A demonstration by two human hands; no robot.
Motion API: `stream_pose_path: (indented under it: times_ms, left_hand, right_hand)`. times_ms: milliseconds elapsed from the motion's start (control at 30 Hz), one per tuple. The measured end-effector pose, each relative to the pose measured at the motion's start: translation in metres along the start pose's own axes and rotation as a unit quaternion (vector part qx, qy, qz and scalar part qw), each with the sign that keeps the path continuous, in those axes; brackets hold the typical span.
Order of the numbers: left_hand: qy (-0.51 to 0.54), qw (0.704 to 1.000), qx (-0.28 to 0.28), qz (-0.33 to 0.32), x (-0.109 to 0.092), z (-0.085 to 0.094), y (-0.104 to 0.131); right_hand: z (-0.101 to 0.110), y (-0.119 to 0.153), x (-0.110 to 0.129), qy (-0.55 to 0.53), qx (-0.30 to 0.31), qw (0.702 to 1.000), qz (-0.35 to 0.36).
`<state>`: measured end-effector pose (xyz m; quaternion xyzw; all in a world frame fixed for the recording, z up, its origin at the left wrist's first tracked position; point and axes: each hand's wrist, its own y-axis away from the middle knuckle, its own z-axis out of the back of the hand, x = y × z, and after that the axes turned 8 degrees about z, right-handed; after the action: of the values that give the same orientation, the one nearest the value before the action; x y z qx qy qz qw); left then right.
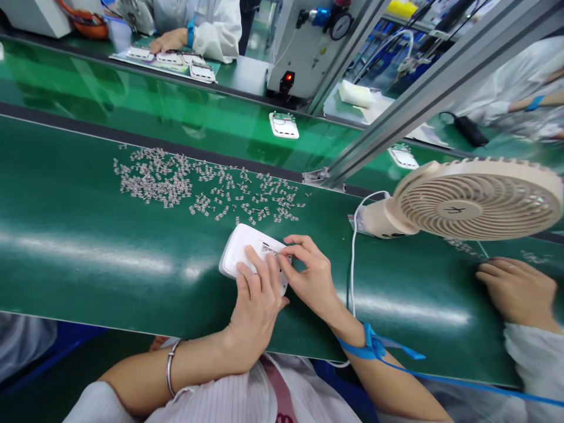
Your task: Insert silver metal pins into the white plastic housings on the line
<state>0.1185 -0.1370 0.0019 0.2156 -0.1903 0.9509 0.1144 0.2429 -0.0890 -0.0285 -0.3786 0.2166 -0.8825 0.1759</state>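
Observation:
A white plastic housing (pixel 233 249) with rounded corners lies tilted on the green work surface in front of me. Its right half has a slot and small metal parts (pixel 268 249) set in a recess. My left hand (pixel 258 294) grips the housing, fingers across its top and thumb at the near edge. At the right end of the housing, my right hand (pixel 311 273) has its thumb and fingertips pinched together over the recess. Whatever is between those fingertips is too small to make out. Beyond the housing, many small metal clips (pixel 154 176) lie scattered in a pile.
A beige fan (pixel 462 205) with a white cable (pixel 353 264) stands to the right. A co-worker's hand (pixel 520 291) is at the far right. Behind a dark rail, a green conveyor carries another white housing (pixel 284 125). A metal post (pixel 396 111) slants across. My right wrist wears a blue strap (pixel 372 343).

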Motion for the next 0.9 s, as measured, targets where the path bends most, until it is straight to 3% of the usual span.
stream_pose_path:
  times_ms: [433,700,900]
  left_hand:
    - [0.003,1.000,-0.024,0.004,0.002,-0.002,0.001]
    - [0.002,1.000,-0.028,0.008,0.001,-0.003,0.002]
    - [-0.019,1.000,-0.011,-0.004,0.001,-0.001,0.001]
  right_hand:
    - [-0.004,0.003,0.000,0.029,-0.020,0.999,-0.008]
    - [-0.005,0.026,0.008,-0.006,-0.064,0.998,-0.020]
    - [-0.007,0.032,0.009,-0.003,-0.055,0.998,0.008]
